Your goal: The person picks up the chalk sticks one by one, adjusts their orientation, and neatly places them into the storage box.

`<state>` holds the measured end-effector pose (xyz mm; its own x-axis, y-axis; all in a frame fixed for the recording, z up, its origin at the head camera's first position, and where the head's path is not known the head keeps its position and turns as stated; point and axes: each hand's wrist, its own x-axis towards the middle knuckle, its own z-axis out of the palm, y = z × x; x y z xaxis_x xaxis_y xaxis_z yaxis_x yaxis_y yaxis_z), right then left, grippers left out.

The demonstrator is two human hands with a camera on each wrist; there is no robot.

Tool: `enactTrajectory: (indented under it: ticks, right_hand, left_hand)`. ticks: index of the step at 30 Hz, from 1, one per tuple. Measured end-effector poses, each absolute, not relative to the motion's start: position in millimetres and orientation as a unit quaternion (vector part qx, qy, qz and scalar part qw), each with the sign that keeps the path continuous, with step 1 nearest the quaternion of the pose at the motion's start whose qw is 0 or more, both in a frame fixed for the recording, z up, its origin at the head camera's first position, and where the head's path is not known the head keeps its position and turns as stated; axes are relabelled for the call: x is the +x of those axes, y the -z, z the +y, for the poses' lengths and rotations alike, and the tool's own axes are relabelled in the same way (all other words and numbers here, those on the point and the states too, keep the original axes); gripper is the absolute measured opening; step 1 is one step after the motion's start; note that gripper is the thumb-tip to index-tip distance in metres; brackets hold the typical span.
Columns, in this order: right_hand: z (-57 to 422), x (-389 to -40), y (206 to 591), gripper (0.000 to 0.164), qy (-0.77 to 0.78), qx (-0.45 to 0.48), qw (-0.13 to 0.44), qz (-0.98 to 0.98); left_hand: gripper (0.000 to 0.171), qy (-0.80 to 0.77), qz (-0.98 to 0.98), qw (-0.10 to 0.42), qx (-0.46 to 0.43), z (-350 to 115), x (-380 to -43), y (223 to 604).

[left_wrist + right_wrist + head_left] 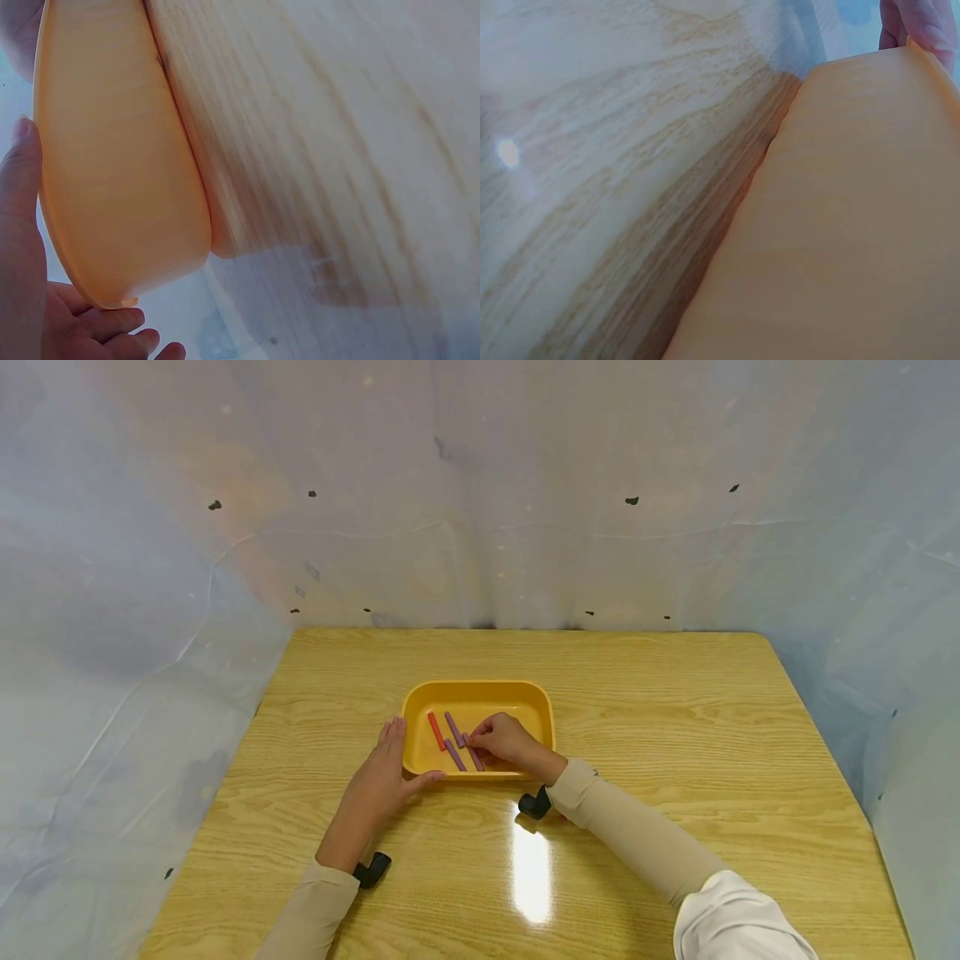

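Note:
A yellow tray sits on the table, holding a red stick and several slim purple sticks. My right hand reaches over the tray's front right part, thumb and fingertips pinching the upper end of one purple stick. Left of it lie two more, a rear purple stick and a front purple stick. My left hand rests at the tray's front left corner, fingers extended along the left side and thumb against the front rim. The left wrist view shows that thumb beside the tray wall.
The tray stands near the middle of a wood-grain table. Pale plastic sheeting hangs behind it and along both sides. A black wrist device is near the tray's front right corner, with another wrist device under the left wrist.

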<state>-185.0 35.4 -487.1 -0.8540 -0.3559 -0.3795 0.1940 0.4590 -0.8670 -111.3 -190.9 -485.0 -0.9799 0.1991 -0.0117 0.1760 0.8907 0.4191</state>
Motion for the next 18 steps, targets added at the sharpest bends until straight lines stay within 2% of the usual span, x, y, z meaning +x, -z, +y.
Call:
enactTrajectory:
  ticks: [18]
  right_hand:
    - [42.7,-185.6,477.1,0.02,0.536,-0.04,0.295,0.79]
  left_hand:
    - [0.115,-0.214,0.972,0.036,0.096,-190.9,-109.7,482.2]
